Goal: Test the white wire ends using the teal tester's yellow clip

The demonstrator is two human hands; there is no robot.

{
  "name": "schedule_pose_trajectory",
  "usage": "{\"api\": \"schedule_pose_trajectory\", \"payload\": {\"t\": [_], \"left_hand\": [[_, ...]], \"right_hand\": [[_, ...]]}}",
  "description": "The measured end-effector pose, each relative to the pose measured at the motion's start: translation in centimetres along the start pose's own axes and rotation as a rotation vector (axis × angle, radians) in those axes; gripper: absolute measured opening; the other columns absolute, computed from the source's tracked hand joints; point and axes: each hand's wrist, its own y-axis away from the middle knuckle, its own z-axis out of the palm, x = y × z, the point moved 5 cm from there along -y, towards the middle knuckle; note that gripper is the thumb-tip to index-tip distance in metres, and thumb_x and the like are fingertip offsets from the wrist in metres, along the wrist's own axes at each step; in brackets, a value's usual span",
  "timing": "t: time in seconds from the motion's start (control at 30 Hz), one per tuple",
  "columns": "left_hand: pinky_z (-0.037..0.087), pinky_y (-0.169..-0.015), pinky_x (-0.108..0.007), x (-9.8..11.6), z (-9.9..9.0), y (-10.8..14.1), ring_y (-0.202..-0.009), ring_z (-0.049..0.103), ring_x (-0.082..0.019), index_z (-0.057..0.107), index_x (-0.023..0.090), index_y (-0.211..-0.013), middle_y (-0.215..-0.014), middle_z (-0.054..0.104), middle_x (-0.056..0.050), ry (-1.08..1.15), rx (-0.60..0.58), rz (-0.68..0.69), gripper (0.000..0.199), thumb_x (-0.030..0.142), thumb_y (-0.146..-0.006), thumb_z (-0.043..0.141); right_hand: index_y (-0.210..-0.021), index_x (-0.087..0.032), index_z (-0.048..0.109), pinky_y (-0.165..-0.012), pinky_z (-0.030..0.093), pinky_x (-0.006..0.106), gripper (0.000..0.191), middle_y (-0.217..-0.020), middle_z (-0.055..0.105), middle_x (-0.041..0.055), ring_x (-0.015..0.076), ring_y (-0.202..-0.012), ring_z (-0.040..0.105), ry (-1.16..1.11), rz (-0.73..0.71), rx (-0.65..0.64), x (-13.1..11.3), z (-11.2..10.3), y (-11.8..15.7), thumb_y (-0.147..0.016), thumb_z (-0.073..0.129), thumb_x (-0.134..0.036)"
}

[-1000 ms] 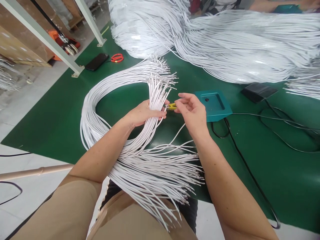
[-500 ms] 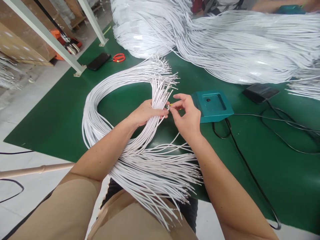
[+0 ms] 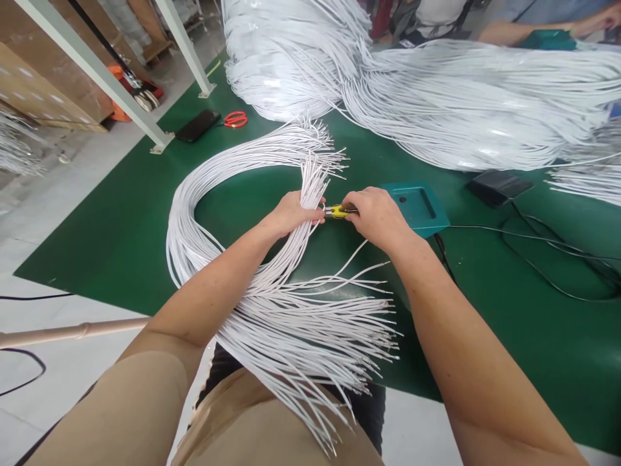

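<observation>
In right hand, yellow tool, pointing left.

The camera sits on the head and looks forward and down, from close up, at the bare left hand, bare right hand and flat, shiny green table.

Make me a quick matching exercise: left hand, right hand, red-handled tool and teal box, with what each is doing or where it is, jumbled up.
Column one:
1. Left hand
2. Right hand
3. Red-handled tool
4. Teal box

Column two:
A. Holding the yellow tool
B. Just beyond the right hand
C. Beside the flat black object
D. Gripping white wires

Pairs: 1-D, 2-A, 3-C, 4-B
</observation>
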Motion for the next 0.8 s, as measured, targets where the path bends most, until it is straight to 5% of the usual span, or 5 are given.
{"api": "schedule_pose_trajectory", "payload": {"t": [0.27,0.47,0.57,0.63,0.8], "left_hand": [[0.055,-0.074,-0.035,-0.6,0.1,-0.4,-0.072,0.071,-0.022,0.067,0.013,-0.102,-0.066,0.070,-0.003,-0.161,0.060,0.003,0.041,0.022,-0.062,0.073],[0.054,-0.072,-0.033,-0.2,0.2,-0.4,-0.073,0.070,-0.023,0.070,0.013,-0.093,-0.064,0.070,-0.004,-0.293,0.081,0.031,0.035,0.023,-0.060,0.073],[0.054,-0.073,-0.033,-0.2,0.3,-0.2,-0.074,0.070,-0.023,0.070,0.013,-0.093,-0.065,0.070,-0.004,-0.280,0.078,0.033,0.035,0.022,-0.060,0.073],[0.054,-0.074,-0.032,-0.3,0.4,-0.2,-0.073,0.071,-0.022,0.069,0.013,-0.096,-0.064,0.070,-0.004,-0.245,0.056,0.019,0.037,0.022,-0.061,0.073],[0.054,-0.073,-0.033,-0.5,-0.1,0.0,-0.072,0.071,-0.022,0.067,0.012,-0.100,-0.067,0.071,-0.005,-0.139,0.027,-0.030,0.039,0.020,-0.062,0.073]], "right_hand": [[-0.087,-0.017,0.067,-0.065,0.031,0.033,0.015,-0.081,0.067,0.0116,0.0243,-0.077,0.052,0.030,0.082,0.014,0.1,0.4,0.1,-0.083,0.054,-0.012],[-0.088,-0.018,0.068,-0.069,0.039,0.034,0.016,-0.078,0.066,0.0114,0.0252,-0.081,0.056,0.021,0.101,0.011,0.1,0.1,0.2,-0.083,0.053,-0.015],[-0.099,-0.016,0.068,-0.093,0.039,0.046,0.020,-0.095,0.069,0.0136,0.0295,-0.101,0.056,0.057,0.114,0.169,0.5,-0.6,1.1,-0.086,0.054,-0.022],[-0.117,-0.012,0.062,-0.107,0.025,0.059,0.032,-0.119,0.065,0.0179,0.0337,-0.120,0.049,0.113,0.241,0.328,1.5,-1.2,2.1,-0.090,0.049,-0.026],[-0.135,-0.013,0.050,-0.109,0.018,0.065,0.045,-0.140,0.051,0.0200,0.0353,-0.133,0.040,0.100,0.395,0.410,3.5,-0.5,3.6,-0.096,0.040,-0.033]]}}
